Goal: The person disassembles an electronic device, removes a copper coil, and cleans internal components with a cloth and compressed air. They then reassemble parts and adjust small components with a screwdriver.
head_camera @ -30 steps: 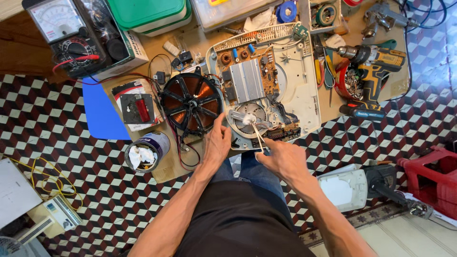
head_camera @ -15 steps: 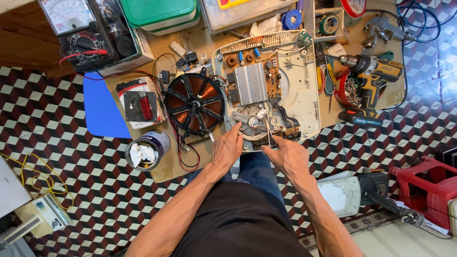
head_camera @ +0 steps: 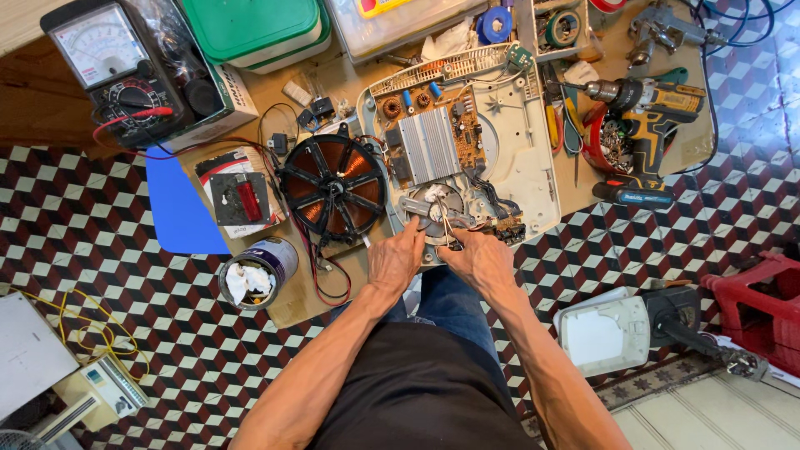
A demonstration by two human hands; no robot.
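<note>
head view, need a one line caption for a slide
Both hands, left hand and right hand, work at the round fan of an opened appliance base, copper coil beside it.

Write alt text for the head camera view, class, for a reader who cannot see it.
Both the left hand and right hand work at the round grey fan of an opened white plastic appliance casing on a cluttered wooden workbench. A round black copper-wound coil lies beside the left hand, a yellow-and-black cordless drill farther right.
</note>
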